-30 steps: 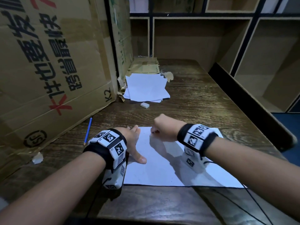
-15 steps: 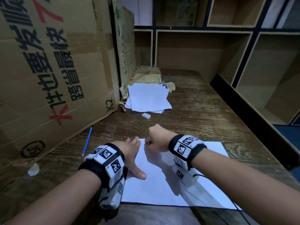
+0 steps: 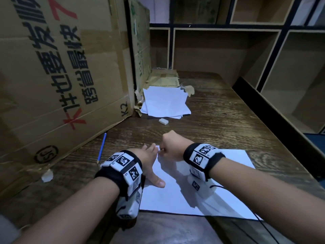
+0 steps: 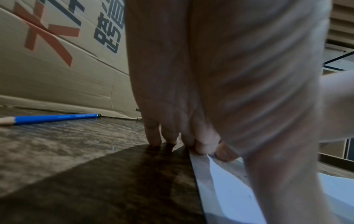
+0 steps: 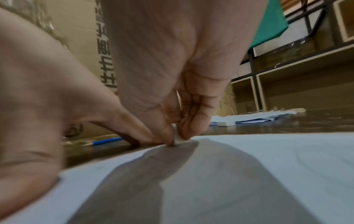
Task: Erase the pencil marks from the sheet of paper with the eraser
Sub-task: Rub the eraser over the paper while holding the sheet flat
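The left hand [image 4: 220, 75] fills the frame's centre, fingers [image 4: 153, 136] pressed down at the paper [image 4: 229, 189] edge; a blue pencil [image 4: 53, 119] is seen at left on the counter [image 4: 86, 174].

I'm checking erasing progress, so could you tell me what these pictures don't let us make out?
- Pencil marks: under the eraser the right hand hides them in the head view; on the sheet of paper, right wrist view, blurred and shadowed.
- Left hand fingertips: hidden by the hand's back, head view; blurred, left wrist view.
- Pencil tip: cut off by the left edge, left wrist view.
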